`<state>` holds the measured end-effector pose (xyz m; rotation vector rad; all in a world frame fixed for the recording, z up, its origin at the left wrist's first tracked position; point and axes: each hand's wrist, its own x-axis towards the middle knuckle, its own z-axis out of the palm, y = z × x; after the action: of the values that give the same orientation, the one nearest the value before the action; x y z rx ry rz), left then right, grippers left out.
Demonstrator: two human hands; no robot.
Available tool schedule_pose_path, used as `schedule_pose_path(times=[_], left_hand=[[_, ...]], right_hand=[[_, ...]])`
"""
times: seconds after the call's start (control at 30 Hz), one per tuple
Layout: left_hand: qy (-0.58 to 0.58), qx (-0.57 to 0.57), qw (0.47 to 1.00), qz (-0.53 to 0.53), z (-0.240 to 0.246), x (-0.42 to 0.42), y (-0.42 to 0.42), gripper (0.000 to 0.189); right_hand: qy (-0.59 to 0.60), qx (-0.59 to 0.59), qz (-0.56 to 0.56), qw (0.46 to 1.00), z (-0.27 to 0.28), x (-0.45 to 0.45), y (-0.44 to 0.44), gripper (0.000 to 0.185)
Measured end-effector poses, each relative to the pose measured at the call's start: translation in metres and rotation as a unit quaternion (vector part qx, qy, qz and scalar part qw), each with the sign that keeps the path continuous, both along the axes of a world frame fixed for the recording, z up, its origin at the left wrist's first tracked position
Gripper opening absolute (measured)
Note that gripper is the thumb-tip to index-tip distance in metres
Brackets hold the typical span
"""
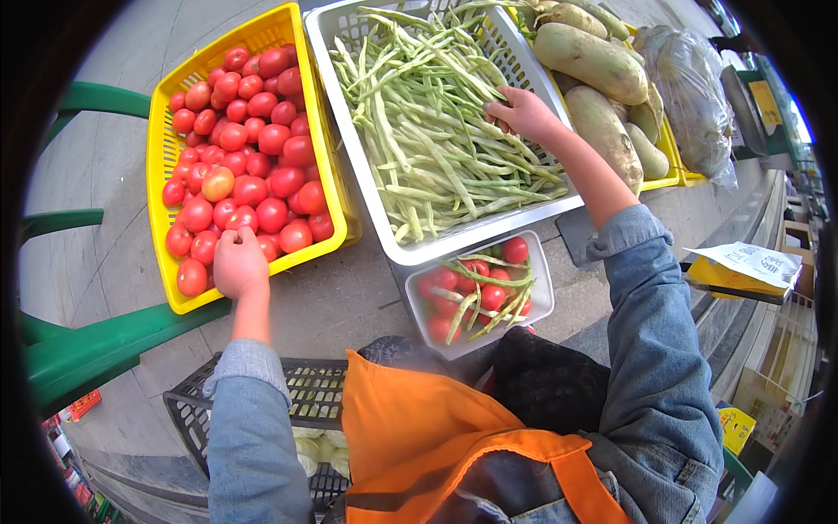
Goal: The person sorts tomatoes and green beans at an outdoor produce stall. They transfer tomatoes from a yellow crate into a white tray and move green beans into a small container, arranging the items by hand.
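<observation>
My left hand [241, 263] is curled over the near rim of a yellow plastic crate [339, 208] full of red tomatoes [251, 191]. Its fingertips reach the nearest tomatoes, and whether it grips anything is hidden. My right hand [524, 116] reaches into a white plastic crate [393, 252] heaped with green beans [432, 131]. Its fingers are bent at the right side of the heap, touching beans; a firm hold cannot be made out. Between my knees and the white crate sits a small white tub [548, 288] with several tomatoes and a few beans lying on top.
White radishes [592, 62] fill a yellow crate at the right, beside a clear plastic bag [687, 98] of produce. A green plastic chair part [118, 354] is at left. A black crate [311, 390] with pale vegetables stands by my left arm. A paper [749, 262] bears handwriting.
</observation>
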<state>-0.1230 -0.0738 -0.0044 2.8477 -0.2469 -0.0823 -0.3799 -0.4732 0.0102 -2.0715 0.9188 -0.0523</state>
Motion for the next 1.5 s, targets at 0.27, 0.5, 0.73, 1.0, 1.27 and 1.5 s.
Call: schedule_pose_path(times=[0.27,0.5,0.73,1.0,1.27,1.5], left_hand=[[0.019,-0.008,1.0,0.008,0.005,-0.001,-0.002,0.033],[0.014,0.002,1.0,0.006,0.004,-0.001,-0.002,0.033],[0.022,-0.003,1.0,0.013,0.004,-0.001,-0.002,0.032],[0.02,-0.006,1.0,0.017,0.002,0.0,-0.002,0.032],[0.014,-0.013,1.0,0.015,0.005,-0.003,-0.002,0.032],[0.008,-0.018,1.0,0.014,0.002,-0.002,-0.001,0.032]], right_hand=[[0.208,-0.117,0.173,0.956,-0.027,-0.007,0.05,0.04],[-0.182,0.195,-0.125,0.956,0.034,-0.028,0.005,0.026],[-0.319,0.333,-0.203,0.864,0.051,-0.06,0.02,0.025],[-0.304,0.223,-0.194,0.906,0.047,-0.074,0.023,0.015],[0.003,-0.168,-0.148,0.975,0.004,0.031,0.019,0.051],[-0.011,-0.183,-0.135,0.974,0.025,0.036,0.019,0.032]])
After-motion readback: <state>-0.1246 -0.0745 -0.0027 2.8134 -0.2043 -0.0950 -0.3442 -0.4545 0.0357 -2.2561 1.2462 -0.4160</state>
